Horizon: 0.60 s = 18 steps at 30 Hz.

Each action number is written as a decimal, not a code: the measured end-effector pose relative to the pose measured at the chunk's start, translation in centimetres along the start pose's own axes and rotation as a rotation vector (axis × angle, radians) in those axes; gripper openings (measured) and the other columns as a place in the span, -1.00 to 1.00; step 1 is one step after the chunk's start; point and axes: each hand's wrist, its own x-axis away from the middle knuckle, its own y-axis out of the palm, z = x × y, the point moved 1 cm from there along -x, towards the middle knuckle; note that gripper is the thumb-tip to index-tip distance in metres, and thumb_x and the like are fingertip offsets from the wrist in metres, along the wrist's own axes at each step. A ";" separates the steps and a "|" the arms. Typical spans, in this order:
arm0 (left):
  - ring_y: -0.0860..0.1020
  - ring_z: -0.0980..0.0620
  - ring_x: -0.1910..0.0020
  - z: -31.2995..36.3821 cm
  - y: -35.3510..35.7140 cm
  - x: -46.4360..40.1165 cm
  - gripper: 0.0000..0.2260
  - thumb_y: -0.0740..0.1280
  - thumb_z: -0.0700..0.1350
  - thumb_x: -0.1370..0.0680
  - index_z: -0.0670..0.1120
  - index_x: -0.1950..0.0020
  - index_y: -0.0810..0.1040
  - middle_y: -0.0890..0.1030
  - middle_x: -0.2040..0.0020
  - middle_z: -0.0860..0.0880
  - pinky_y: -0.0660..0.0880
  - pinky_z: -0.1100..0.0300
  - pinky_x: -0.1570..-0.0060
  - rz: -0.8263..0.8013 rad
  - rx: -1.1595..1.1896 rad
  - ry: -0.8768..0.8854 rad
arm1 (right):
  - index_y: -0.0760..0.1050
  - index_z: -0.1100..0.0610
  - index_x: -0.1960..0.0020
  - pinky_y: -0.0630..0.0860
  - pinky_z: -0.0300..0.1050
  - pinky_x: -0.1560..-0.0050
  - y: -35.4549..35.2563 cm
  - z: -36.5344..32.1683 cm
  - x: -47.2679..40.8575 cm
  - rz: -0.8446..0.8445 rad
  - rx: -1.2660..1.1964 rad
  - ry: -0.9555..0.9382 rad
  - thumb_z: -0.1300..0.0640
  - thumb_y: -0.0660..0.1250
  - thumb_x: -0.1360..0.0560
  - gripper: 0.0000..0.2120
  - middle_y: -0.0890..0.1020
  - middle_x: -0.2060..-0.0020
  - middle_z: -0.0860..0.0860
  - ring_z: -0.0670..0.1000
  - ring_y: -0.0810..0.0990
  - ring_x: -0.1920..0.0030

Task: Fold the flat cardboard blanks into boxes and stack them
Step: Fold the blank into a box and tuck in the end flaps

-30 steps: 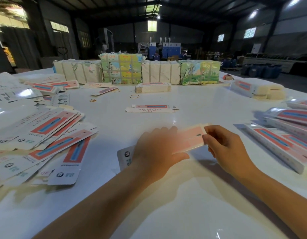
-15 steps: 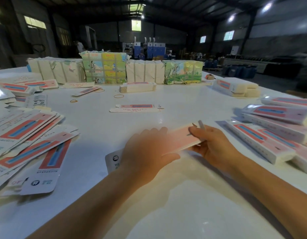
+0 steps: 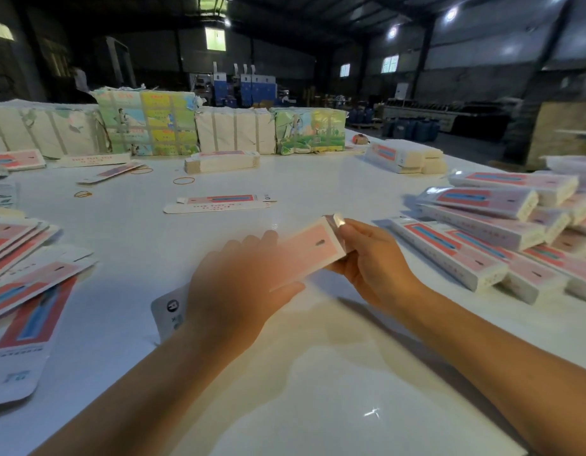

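At mid-frame, above the white worktop (image 3: 318, 373), a slim pink-and-white cardboard box (image 3: 309, 250) runs its long axis from lower left to upper right, its far end flap glinting. The left hand (image 3: 239, 287) curls round its middle, thumb underneath; the right hand (image 3: 370, 261) pinches the upper-right end, so both grips are closed on it. Folded boxes (image 3: 502, 232) lie stacked at right. Flat blanks (image 3: 24, 268) fan out at left. One blank (image 3: 219, 204) lies alone beyond the hands.

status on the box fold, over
Left hand and right hand both grip the pink box. Right fingers at its end flap. Nothing in the way.
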 end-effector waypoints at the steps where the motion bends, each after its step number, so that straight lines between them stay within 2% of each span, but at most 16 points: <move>1: 0.57 -0.14 0.35 0.0 0.0 0.0 -0.40 0.22 0.22 -0.36 -0.27 -0.10 0.58 0.62 0.21 -0.17 0.47 0.14 0.43 0.002 0.000 0.003 | 0.65 0.12 0.04 0.63 -0.10 0.06 0.0 0.1 0.1 -0.009 0.031 -0.020 0.21 0.10 -0.63 -0.67 0.71 0.19 0.06 0.02 0.68 0.11; 4: 0.56 -0.15 0.36 0.0 -0.1 0.0 -0.40 0.21 0.21 -0.37 -0.28 -0.11 0.58 0.61 0.22 -0.18 0.48 0.14 0.43 0.009 -0.003 0.010 | 0.61 -0.07 0.11 0.60 -0.24 0.11 0.3 0.0 0.8 -0.053 0.126 -0.109 0.27 0.03 -0.64 -0.56 0.70 0.21 -0.08 -0.07 0.67 0.10; 8: 0.56 -0.14 0.37 -0.2 -0.1 0.0 -0.37 0.15 0.23 -0.39 -0.28 -0.11 0.57 0.61 0.23 -0.18 0.47 0.13 0.45 0.020 -0.011 0.027 | 0.57 -0.08 0.12 0.60 -0.25 0.10 0.4 -0.2 0.9 -0.090 0.140 -0.118 0.34 -0.03 -0.62 -0.51 0.69 0.25 -0.14 -0.11 0.66 0.11; 11: 0.55 -0.13 0.38 -0.1 -0.1 0.0 -0.37 0.11 0.23 -0.40 -0.28 -0.11 0.57 0.60 0.24 -0.17 0.44 0.15 0.45 0.009 -0.036 0.029 | 0.54 -0.15 0.11 0.60 -0.25 0.09 0.5 -0.1 1.0 -0.075 0.229 -0.132 0.32 -0.03 -0.63 -0.51 0.69 0.23 -0.18 -0.10 0.66 0.08; 15: 0.53 -0.12 0.40 0.0 0.0 0.0 -0.37 0.08 0.22 -0.43 -0.28 -0.10 0.57 0.58 0.26 -0.16 0.44 0.16 0.45 0.027 -0.096 0.039 | 0.42 -0.22 0.01 0.55 -0.07 -0.07 0.6 0.0 1.6 -0.061 0.409 -0.284 0.23 -0.01 -0.66 -0.61 0.60 0.12 -0.16 0.01 0.60 0.03; 18: 0.52 -0.12 0.40 0.2 -0.1 0.1 -0.42 0.20 0.22 -0.43 -0.27 -0.10 0.57 0.57 0.28 -0.15 0.42 0.17 0.44 0.047 -0.141 0.029 | 0.41 -0.17 -0.04 0.51 -0.21 -0.02 1.0 -0.4 2.0 -0.125 0.434 -0.320 0.08 0.09 -0.59 -0.81 0.57 0.14 -0.25 -0.15 0.55 0.09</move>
